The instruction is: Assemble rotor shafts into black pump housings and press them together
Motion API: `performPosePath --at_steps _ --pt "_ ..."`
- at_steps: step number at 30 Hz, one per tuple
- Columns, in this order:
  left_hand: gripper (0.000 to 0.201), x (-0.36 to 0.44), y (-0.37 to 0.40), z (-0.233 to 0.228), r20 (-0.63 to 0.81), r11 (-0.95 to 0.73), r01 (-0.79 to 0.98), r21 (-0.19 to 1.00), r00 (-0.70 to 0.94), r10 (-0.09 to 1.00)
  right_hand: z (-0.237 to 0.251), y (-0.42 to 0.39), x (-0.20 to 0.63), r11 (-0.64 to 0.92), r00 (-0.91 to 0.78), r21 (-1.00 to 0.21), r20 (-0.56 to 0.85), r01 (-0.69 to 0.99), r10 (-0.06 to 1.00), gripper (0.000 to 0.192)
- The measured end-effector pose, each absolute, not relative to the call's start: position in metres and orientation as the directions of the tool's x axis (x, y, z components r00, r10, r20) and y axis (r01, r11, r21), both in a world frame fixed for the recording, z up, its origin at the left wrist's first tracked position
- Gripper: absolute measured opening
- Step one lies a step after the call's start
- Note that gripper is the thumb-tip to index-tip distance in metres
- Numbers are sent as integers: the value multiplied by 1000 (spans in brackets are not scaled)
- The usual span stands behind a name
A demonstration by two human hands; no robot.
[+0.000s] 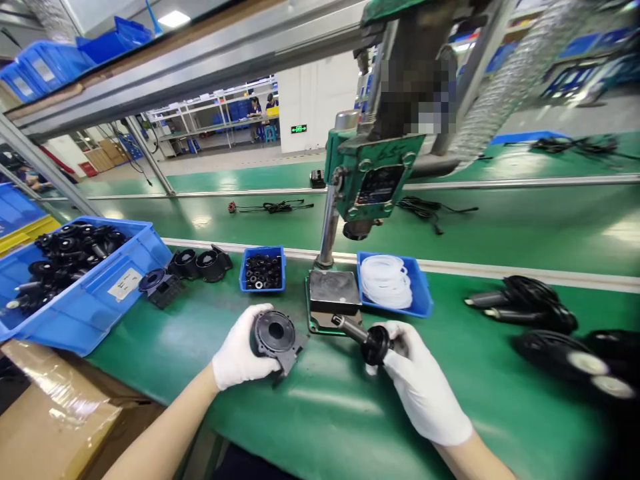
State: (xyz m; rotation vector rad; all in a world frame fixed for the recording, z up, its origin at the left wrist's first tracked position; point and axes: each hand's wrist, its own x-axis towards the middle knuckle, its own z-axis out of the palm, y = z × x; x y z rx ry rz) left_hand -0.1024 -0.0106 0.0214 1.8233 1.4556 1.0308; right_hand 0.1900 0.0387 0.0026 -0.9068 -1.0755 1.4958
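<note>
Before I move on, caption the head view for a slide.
Over a green bench, the left hand holds a black casing, the right hand a gray-and-black shaft, near a green press.

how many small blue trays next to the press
2: the left tray, holding small black parts, and the right tray, holding white rings, either side of the press.

Left hand (240,353): one housing (287,337). Right hand (423,383): one shaft part (373,345). Three more housings (212,271) beside one large bin (107,313) of black parts (65,257). Two small bins (424,298): one of black rings (263,270), one of white rings (385,281), too heaped to count. One press (370,173). Two cable bundles (420,208), one each side. Far right, two pale-centred discs (586,363), two grey shafts (486,299). By far shelving (220,115): one exit sign (299,129), two people (255,109).
</note>
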Motion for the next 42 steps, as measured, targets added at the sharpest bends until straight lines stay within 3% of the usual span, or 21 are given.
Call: performPosePath --at_steps 3,5,6,8,12,15,18,22,26,29,31,33,35,38,42 --pt "78 -102 -12 46 255 -339 782 524 236 938 4 39 190 -66 -183 -934 0 -351 983 37" --pt "77 -104 -9 53 139 -400 845 354 375 917 5 39 190 -67 -188 -925 6 -374 982 36" --pt "78 -106 -7 52 76 -420 840 343 421 904 5 39 189 -66 -190 -921 8 -385 982 36" --pt "83 -110 -3 42 29 -401 805 437 432 901 5 37 189 -58 -192 -912 23 -407 981 37" --pt "87 -118 -4 15 79 -227 653 723 249 965 5 33 189 -27 -213 -890 79 -454 974 41" --pt "72 -119 -7 16 157 -226 639 736 163 974 7 30 190 -7 -214 -882 107 -472 971 43" --pt "54 -109 -7 38 198 -337 784 522 272 942 7 27 191 18 -208 -884 130 -467 970 43" --pt "23 -74 -2 65 -87 -434 888 151 449 889 8 24 190 35 -200 -876 148 -481 969 43" --pt "13 -45 3 70 -198 -474 879 53 474 858 13 24 188 -19 -224 -834 126 -551 966 36" --pt "14 -45 5 66 -124 -443 884 153 461 879 24 23 191 -25 -230 -809 137 -587 963 31" --pt "15 -54 3 62 21 -365 839 403 391 920 36 19 195 30 -204 -846 163 -533 965 30" --pt "20 -64 -3 55 178 -268 618 739 204 963 47 11 198 147 -158 -907 224 -395 962 30" --pt "25 -70 -12 46 246 -230 239 943 -37 969 54 1 198 259 -131 -935 297 -242 946 30" --pt "29 -68 -23 32 215 -252 -167 953 -214 953 53 -14 188 307 -161 -939 330 -151 930 29" --pt "26 -59 -27 28 278 -311 -203 929 -175 945 39 -23 171 280 -184 -948 305 -153 934 25"
